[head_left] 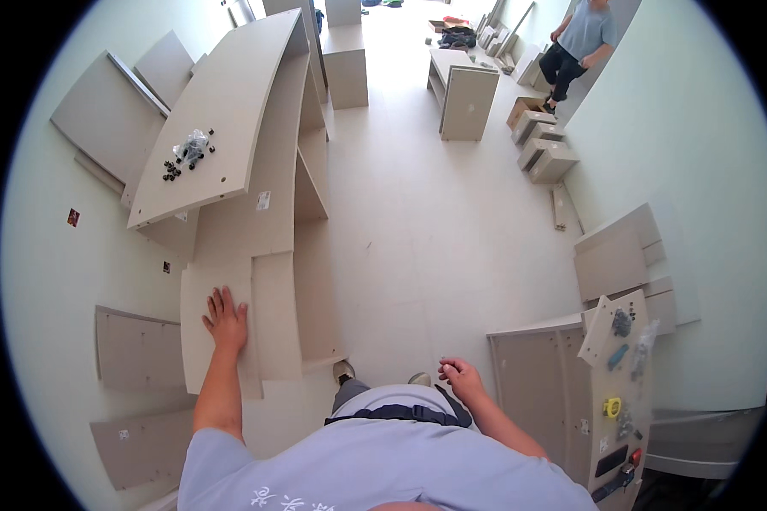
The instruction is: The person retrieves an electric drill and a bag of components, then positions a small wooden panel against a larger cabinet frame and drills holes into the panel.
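Observation:
My left hand [226,322] lies flat, fingers spread, on a beige board [203,362] at the near end of a large open-sided beige cabinet [273,200]. On the cabinet's upper panel [230,94] sit a clear plastic bag [196,145] and several small black fittings [171,173]. My right hand [460,377] hangs in front of my waist at the right, touching no furniture. Its fingers are curled and pressed together; whether a small thing is between them is too small to tell.
Boards [111,115] lean along the left wall, more [614,264] on the right. A panel [609,366] at lower right bears a yellow tape measure [611,408] and tools. A small shelf unit [470,98] and cardboard boxes [552,159] stand ahead; a person [584,43] is far right.

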`<action>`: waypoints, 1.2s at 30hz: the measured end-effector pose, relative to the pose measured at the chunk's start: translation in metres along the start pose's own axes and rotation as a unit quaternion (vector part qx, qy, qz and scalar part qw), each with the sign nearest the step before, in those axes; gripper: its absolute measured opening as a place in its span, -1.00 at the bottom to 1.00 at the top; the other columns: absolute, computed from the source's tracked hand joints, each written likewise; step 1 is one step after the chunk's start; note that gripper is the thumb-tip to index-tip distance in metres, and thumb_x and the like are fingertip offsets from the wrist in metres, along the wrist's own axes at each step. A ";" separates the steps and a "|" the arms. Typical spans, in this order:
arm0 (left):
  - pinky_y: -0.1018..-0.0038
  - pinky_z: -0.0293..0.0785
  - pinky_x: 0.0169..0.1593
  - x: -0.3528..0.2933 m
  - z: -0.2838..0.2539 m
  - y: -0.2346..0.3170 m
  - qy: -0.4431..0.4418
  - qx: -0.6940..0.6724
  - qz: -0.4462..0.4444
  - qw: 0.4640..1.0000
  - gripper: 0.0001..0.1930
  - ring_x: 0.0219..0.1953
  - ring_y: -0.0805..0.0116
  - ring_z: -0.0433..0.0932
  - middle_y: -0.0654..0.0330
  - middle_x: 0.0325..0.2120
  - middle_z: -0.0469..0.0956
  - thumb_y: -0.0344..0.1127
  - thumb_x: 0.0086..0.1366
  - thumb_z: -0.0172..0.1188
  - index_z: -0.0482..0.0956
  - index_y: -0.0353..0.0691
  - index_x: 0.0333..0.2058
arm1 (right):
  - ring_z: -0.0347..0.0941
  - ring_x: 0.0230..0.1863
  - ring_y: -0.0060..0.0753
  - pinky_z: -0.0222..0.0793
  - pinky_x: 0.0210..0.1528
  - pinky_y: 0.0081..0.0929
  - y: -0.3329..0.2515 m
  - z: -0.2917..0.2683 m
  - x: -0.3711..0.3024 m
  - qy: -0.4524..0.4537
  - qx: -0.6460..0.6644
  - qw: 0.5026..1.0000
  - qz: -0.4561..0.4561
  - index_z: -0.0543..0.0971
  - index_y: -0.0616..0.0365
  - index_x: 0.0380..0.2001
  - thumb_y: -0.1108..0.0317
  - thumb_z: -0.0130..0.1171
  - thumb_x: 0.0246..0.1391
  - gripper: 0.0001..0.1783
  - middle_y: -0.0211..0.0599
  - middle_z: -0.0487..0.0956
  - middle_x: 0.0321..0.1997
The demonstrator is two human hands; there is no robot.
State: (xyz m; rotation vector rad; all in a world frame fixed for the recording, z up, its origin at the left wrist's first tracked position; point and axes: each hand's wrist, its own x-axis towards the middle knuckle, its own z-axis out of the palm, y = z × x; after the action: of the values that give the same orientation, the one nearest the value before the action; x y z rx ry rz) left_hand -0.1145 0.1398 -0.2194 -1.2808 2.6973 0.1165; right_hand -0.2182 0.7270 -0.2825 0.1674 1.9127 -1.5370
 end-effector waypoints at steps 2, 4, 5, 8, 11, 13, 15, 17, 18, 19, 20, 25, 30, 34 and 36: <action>-0.37 -0.33 0.53 0.001 -0.004 0.006 -0.011 0.000 -0.003 1.000 -0.21 0.65 0.01 -0.24 0.14 0.64 -0.18 0.17 0.55 -0.06 -0.08 0.09 0.60 | 0.64 -0.21 -0.46 0.60 -0.07 -0.43 0.004 0.004 0.008 -0.004 0.011 1.000 0.002 0.66 0.26 0.08 0.35 0.11 0.41 -0.69 -0.24 0.73 -0.15; -0.38 -0.31 0.52 0.004 0.000 0.003 0.003 0.004 -0.002 1.000 -0.21 0.65 -0.01 -0.23 0.12 0.64 -0.17 0.17 0.55 -0.06 -0.08 0.08 0.60 | 0.64 -0.22 -0.46 0.60 -0.07 -0.43 0.000 0.008 0.012 -0.017 -0.005 1.000 -0.003 0.65 0.26 0.08 0.35 0.11 0.42 -0.69 -0.23 0.73 -0.15; -0.39 -0.31 0.52 0.005 0.002 0.002 0.010 0.006 -0.001 1.000 -0.21 0.65 -0.02 -0.23 0.12 0.63 -0.16 0.17 0.55 -0.06 -0.07 0.08 0.60 | 0.64 -0.22 -0.46 0.60 -0.08 -0.43 0.000 0.011 0.012 -0.023 -0.013 1.000 -0.006 0.65 0.26 0.08 0.35 0.11 0.42 -0.69 -0.23 0.73 -0.15; -0.42 -0.27 0.50 0.015 0.009 0.004 0.030 0.009 0.006 1.000 -0.22 0.64 -0.05 -0.21 0.09 0.63 -0.14 0.17 0.55 -0.06 -0.05 0.07 0.60 | 0.65 -0.20 -0.46 0.60 -0.07 -0.41 0.002 0.004 0.008 -0.032 -0.031 0.999 0.001 0.65 0.26 0.09 0.35 0.11 0.42 -0.69 -0.23 0.73 -0.15; -0.44 -0.25 0.49 0.020 0.013 0.011 0.033 0.003 0.002 0.999 -0.23 0.64 -0.07 -0.19 0.06 0.62 -0.12 0.18 0.55 -0.07 -0.02 0.06 0.59 | 0.66 -0.19 -0.46 0.59 -0.09 -0.41 0.009 -0.009 0.004 -0.018 -0.039 0.999 0.005 0.65 0.24 0.09 0.34 0.11 0.41 -0.69 -0.24 0.73 -0.14; -0.43 -0.24 0.49 0.020 0.014 0.008 0.033 -0.002 0.003 0.999 -0.23 0.64 -0.07 -0.17 0.07 0.62 -0.11 0.19 0.55 -0.06 -0.01 0.06 0.59 | 0.67 -0.19 -0.45 0.58 -0.11 -0.42 0.020 -0.014 0.003 -0.008 -0.038 0.999 0.016 0.65 0.22 0.09 0.33 0.12 0.41 -0.69 -0.26 0.74 -0.13; -0.42 -0.24 0.50 0.021 0.011 0.006 0.024 0.001 -0.006 1.000 -0.23 0.64 -0.06 -0.16 0.09 0.62 -0.11 0.19 0.55 -0.06 0.00 0.06 0.58 | 0.68 -0.19 -0.45 0.57 -0.14 -0.43 0.033 -0.017 0.001 0.001 -0.040 0.999 0.032 0.65 0.20 0.09 0.32 0.12 0.40 -0.69 -0.27 0.74 -0.13; -0.38 -0.25 0.52 0.022 0.007 0.011 0.017 0.000 -0.012 1.000 -0.23 0.64 -0.02 -0.15 0.12 0.62 -0.11 0.20 0.54 -0.05 0.00 0.08 0.58 | 0.66 -0.18 -0.47 0.51 -0.18 -0.46 0.041 -0.021 -0.006 -0.006 -0.042 0.998 0.038 0.65 0.18 0.09 0.30 0.11 0.40 -0.68 -0.27 0.73 -0.10; -0.37 -0.25 0.52 0.021 0.006 0.010 0.020 -0.005 -0.011 1.000 -0.23 0.64 0.00 -0.15 0.13 0.63 -0.10 0.21 0.54 -0.05 0.00 0.09 0.58 | 0.66 -0.18 -0.47 0.51 -0.18 -0.46 0.045 -0.022 -0.009 -0.010 -0.046 0.998 0.040 0.64 0.18 0.09 0.30 0.11 0.40 -0.68 -0.27 0.73 -0.10; -0.36 -0.26 0.53 0.021 0.004 0.012 0.018 -0.005 -0.016 1.000 -0.23 0.64 0.01 -0.16 0.14 0.63 -0.11 0.22 0.54 -0.06 0.00 0.10 0.59 | 0.66 -0.18 -0.47 0.51 -0.18 -0.46 0.045 -0.022 -0.007 -0.012 -0.050 0.998 0.037 0.64 0.18 0.09 0.30 0.11 0.40 -0.68 -0.27 0.73 -0.09; -0.35 -0.27 0.53 0.019 0.003 0.013 0.015 -0.006 -0.019 1.000 -0.23 0.64 0.02 -0.17 0.15 0.63 -0.11 0.22 0.54 -0.07 0.00 0.11 0.59 | 0.66 -0.18 -0.48 0.51 -0.18 -0.47 0.045 -0.021 -0.009 -0.008 -0.055 0.997 0.046 0.64 0.19 0.10 0.31 0.11 0.41 -0.68 -0.28 0.73 -0.09; -0.32 -0.30 0.55 0.014 0.001 0.005 0.022 -0.013 -0.023 0.999 -0.23 0.65 0.07 -0.20 0.19 0.63 -0.14 0.26 0.54 -0.11 -0.01 0.15 0.59 | 0.68 -0.16 -0.44 0.53 -0.16 -0.45 0.040 -0.017 -0.014 -0.022 -0.085 0.996 0.032 0.62 0.20 0.12 0.29 0.13 0.40 -0.66 -0.27 0.73 -0.08; -0.29 -0.28 0.56 0.031 -0.008 0.021 0.004 0.001 -0.024 1.000 -0.22 0.65 0.12 -0.20 0.22 0.64 -0.15 0.28 0.53 -0.09 -0.01 0.17 0.59 | 0.70 -0.18 -0.45 0.57 -0.15 -0.43 0.040 -0.007 -0.017 0.029 -0.079 0.996 0.026 0.65 0.18 0.12 0.29 0.16 0.36 -0.65 -0.25 0.75 -0.09; -0.39 -0.06 0.48 0.044 0.004 0.001 0.086 -0.012 0.022 0.996 -0.26 0.60 0.09 -0.01 0.11 0.56 0.10 0.20 0.51 0.02 0.18 0.04 0.53 | 0.72 -0.12 -0.39 0.59 -0.09 -0.36 0.053 0.006 -0.029 0.067 -0.074 0.995 -0.002 0.66 0.20 0.14 0.19 0.18 0.33 -0.57 -0.22 0.75 -0.03; -0.41 0.00 0.44 0.054 0.002 -0.011 0.102 -0.017 0.043 0.994 -0.30 0.60 0.05 0.00 0.08 0.56 0.12 0.16 0.53 -0.01 0.23 -0.03 0.50 | 0.72 -0.10 -0.38 0.60 -0.05 -0.33 0.076 0.010 -0.048 0.133 -0.106 0.985 0.037 0.68 0.17 0.12 0.17 0.18 0.31 -0.57 -0.17 0.75 0.01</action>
State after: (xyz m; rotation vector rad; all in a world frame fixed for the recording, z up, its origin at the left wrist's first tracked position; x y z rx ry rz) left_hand -0.1396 0.0921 -0.2309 -1.2487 2.9357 0.0436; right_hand -0.1395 0.7552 -0.3186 0.3608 2.2378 -1.3041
